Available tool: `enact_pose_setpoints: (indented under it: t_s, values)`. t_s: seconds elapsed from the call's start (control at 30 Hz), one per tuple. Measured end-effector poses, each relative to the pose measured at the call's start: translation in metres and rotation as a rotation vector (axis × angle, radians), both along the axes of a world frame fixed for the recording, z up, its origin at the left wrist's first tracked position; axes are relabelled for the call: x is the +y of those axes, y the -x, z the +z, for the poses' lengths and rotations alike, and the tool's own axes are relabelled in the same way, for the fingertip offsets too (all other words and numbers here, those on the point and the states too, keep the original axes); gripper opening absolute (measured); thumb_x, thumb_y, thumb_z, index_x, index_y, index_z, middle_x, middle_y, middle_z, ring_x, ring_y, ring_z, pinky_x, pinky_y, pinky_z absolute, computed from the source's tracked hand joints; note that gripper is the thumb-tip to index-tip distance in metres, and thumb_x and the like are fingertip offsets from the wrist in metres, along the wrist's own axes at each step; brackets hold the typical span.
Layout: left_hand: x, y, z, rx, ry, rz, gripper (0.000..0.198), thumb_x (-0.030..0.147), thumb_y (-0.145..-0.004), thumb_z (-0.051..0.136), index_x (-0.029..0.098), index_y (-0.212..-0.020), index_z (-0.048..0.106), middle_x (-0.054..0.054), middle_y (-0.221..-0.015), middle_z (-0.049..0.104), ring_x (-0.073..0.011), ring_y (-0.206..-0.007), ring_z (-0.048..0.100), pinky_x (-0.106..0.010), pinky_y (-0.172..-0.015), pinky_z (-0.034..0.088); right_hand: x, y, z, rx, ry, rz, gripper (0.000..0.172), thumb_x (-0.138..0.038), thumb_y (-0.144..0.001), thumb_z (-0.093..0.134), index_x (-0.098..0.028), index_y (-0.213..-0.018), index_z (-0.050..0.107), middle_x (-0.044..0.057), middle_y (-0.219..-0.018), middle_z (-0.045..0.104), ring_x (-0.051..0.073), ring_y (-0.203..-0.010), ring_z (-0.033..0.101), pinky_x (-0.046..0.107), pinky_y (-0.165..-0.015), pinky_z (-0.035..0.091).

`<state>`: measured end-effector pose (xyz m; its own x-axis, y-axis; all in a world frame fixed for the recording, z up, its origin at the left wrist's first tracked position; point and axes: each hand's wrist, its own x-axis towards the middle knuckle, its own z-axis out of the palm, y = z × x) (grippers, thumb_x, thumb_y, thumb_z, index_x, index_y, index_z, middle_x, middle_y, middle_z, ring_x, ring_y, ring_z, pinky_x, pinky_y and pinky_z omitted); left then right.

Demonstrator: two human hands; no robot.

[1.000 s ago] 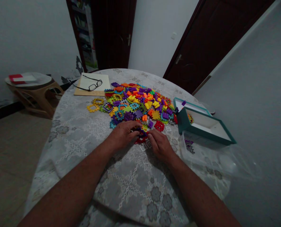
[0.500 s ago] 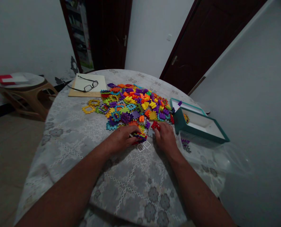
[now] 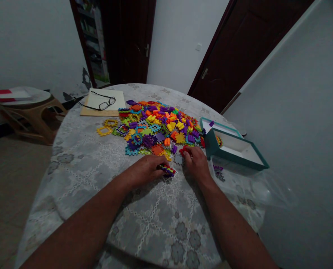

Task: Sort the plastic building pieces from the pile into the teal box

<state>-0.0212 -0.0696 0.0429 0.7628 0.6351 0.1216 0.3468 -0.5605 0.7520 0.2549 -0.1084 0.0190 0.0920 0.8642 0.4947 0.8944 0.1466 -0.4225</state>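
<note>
My left hand (image 3: pixel 151 168) is closed around a small stack of coloured building pieces (image 3: pixel 167 170), red, yellow and purple at its edge. White grid-like pieces (image 3: pixel 174 173) lie on the cloth partly under that stack. To the right, my right hand (image 3: pixel 196 162) pinches a red building piece (image 3: pixel 184 150) at the near edge of the heap. A grey toothed piece (image 3: pixel 179 160) rests on the cloth between the two hands. Just beyond them spreads a heap of toothed plastic building pieces (image 3: pixel 160 136) in many colours.
A green box (image 3: pixel 239 157) and its lid (image 3: pixel 225 128) stand on the right, beside a clear plastic container (image 3: pixel 247 186). Glasses (image 3: pixel 104 105) lie on paper (image 3: pixel 118 98) at the far left of the patterned tablecloth (image 3: pixel 149 220). A stool (image 3: pixel 43 108) stands left of the table.
My left hand has drawn slightly nearer to me with the stack, now over the white pieces. My right hand stays at the red piece, its fingers slightly shifted.
</note>
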Motion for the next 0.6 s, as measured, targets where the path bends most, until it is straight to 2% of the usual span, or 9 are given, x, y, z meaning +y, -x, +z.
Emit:
enact_pose_setpoints:
  t_s: [0.1,0.2,0.3,0.47,0.53,0.6]
  values:
    - [0.001,-0.001,-0.002,0.059,-0.003,0.001,0.024,0.021,-0.097,0.070,0.028,-0.120,0.075,-0.005,-0.119,0.080,-0.0249,-0.111,0.071,-0.035,-0.095,0.049,-0.010,0.005,0.014,0.132,-0.065,0.030,0.027,-0.031,-0.105,0.058,-0.019,-0.118,0.078,0.012,-0.111,0.076,0.026,-0.101,0.070,0.040,-0.094,0.054]
    - [0.001,0.000,-0.001,0.062,-0.003,0.029,0.024,0.021,-0.097,0.069,0.027,-0.120,0.073,-0.005,-0.119,0.079,-0.0243,-0.109,0.070,-0.035,-0.094,0.048,-0.019,0.016,0.023,0.246,0.014,0.170,0.025,-0.035,-0.107,0.060,-0.022,-0.112,0.080,0.008,-0.107,0.078,0.024,-0.099,0.073,0.037,-0.089,0.054]
    - [0.000,0.000,0.003,0.068,-0.001,0.054,0.022,0.020,-0.095,0.071,0.026,-0.116,0.073,-0.004,-0.115,0.079,-0.0239,-0.104,0.070,-0.034,-0.091,0.048,-0.024,0.029,0.025,0.286,0.102,0.293,0.022,-0.035,-0.107,0.061,-0.023,-0.108,0.080,0.006,-0.101,0.079,0.023,-0.093,0.073,0.035,-0.085,0.054]
    - [-0.002,0.001,0.008,0.113,0.001,0.088,0.025,0.020,-0.093,0.071,0.025,-0.117,0.069,-0.005,-0.116,0.078,-0.0242,-0.104,0.070,-0.034,-0.090,0.047,-0.027,0.042,0.023,0.285,0.087,0.426,0.014,-0.028,-0.105,0.065,-0.024,-0.106,0.078,0.005,-0.100,0.078,0.021,-0.092,0.071,0.035,-0.084,0.053]
    - [-0.002,0.002,0.008,0.111,0.015,0.100,0.030,0.022,-0.094,0.071,0.026,-0.123,0.067,-0.006,-0.117,0.078,-0.0250,-0.106,0.070,-0.034,-0.089,0.048,-0.027,0.044,0.024,0.282,0.074,0.452,0.011,-0.026,-0.104,0.066,-0.024,-0.106,0.077,0.005,-0.098,0.077,0.020,-0.089,0.070,0.034,-0.080,0.052]
    - [-0.002,0.002,0.006,0.098,0.037,0.115,0.043,0.023,-0.094,0.072,0.028,-0.136,0.062,-0.006,-0.120,0.078,-0.0261,-0.107,0.071,-0.035,-0.090,0.049,-0.028,0.045,0.024,0.270,0.068,0.486,0.009,-0.026,-0.103,0.068,-0.023,-0.107,0.076,0.005,-0.098,0.076,0.020,-0.088,0.069,0.033,-0.078,0.051]
